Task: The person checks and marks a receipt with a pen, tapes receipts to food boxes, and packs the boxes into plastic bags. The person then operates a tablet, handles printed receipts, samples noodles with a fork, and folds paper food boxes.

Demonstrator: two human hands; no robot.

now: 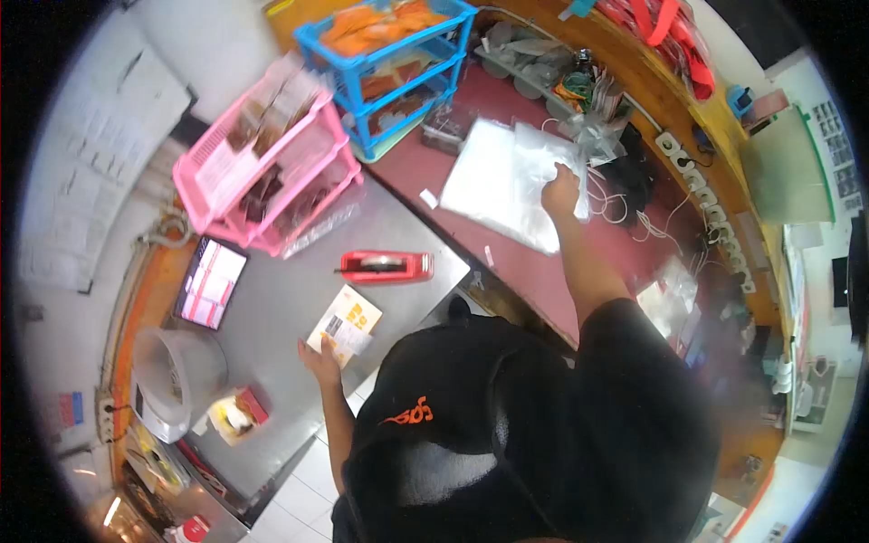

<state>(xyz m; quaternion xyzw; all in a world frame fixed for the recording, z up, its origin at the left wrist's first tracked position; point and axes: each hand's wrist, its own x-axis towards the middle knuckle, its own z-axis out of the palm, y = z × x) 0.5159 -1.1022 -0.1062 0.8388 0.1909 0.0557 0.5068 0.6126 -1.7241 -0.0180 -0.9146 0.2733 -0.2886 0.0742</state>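
Observation:
My left hand (320,357) is at the lower edge of a white box with orange print (347,319) on the metal table, fingers around its near corner. A red tape dispenser (386,266) lies just beyond the box. Out over the dark red table, my right hand (561,188) touches a stack of clear plastic bags (511,181); its fingers are bent together at the top sheet, and whether they pinch plastic is too small to tell.
A pink rack (272,163) and a blue rack (389,72) stand at the back. On the left are a lit tablet (210,282), a clear plastic tub (181,371) and a small open box (237,416). White cords (608,195) lie beside the bags.

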